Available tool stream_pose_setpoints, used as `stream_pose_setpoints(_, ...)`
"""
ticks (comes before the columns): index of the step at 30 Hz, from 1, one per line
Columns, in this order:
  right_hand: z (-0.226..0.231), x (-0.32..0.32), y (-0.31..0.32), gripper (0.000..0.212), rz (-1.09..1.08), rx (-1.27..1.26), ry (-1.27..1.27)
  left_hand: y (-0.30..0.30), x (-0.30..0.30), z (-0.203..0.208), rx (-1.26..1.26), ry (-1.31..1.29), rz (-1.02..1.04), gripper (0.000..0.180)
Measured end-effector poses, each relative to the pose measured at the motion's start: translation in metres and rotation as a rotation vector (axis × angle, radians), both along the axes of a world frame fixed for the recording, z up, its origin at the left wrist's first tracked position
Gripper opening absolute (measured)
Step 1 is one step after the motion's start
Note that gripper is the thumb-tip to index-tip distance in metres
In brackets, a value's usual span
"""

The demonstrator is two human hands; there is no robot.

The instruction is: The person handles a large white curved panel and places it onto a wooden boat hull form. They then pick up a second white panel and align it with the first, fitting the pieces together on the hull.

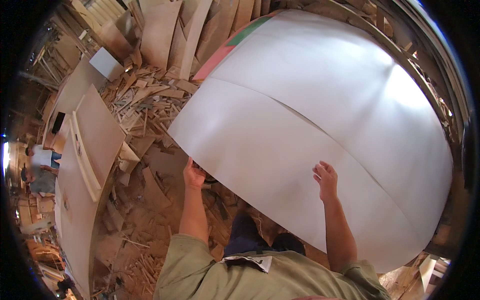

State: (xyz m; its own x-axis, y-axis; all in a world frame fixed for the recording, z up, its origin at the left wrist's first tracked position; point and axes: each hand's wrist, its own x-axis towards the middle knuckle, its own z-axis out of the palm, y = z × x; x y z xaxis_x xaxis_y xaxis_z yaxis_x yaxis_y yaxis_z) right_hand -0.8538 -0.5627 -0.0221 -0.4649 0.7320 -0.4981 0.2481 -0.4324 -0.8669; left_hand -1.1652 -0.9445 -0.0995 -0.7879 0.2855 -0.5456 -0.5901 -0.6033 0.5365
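Observation:
Two large glossy white sheets lie in front of me, one partly over the other, and a curved seam runs between them. The nearer white sheet [250,140] has its left edge at my left hand [193,176]. That hand is closed on the edge, thumb up, and its fingertips are partly hidden at the sheet. My right hand [326,181] is raised over the nearer sheet with fingers loosely bent and apart, holding nothing. The farther white sheet [325,65] stretches toward the back right. Red and green material [247,32] shows along its far left edge.
Wood scraps [145,100] cover the floor to the left and around my feet. A workbench with a wooden panel [100,135] and curved strip [86,155] stands at left. Tall boards [160,35] lean at the back. Two people [42,167] are at the far left.

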Motion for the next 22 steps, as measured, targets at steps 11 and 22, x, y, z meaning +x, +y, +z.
stream_pose_setpoints(11,-0.013,-0.222,0.053,0.057,-0.624,-0.557,0.465,-0.023,-0.167,-0.014,-0.079,0.084,0.101,0.051)
stream_pose_setpoints(22,-0.048,-0.23,0.079,0.047,-0.761,-0.432,0.381,-0.036,-0.237,-0.02,-0.03,0.161,-0.122,0.061)
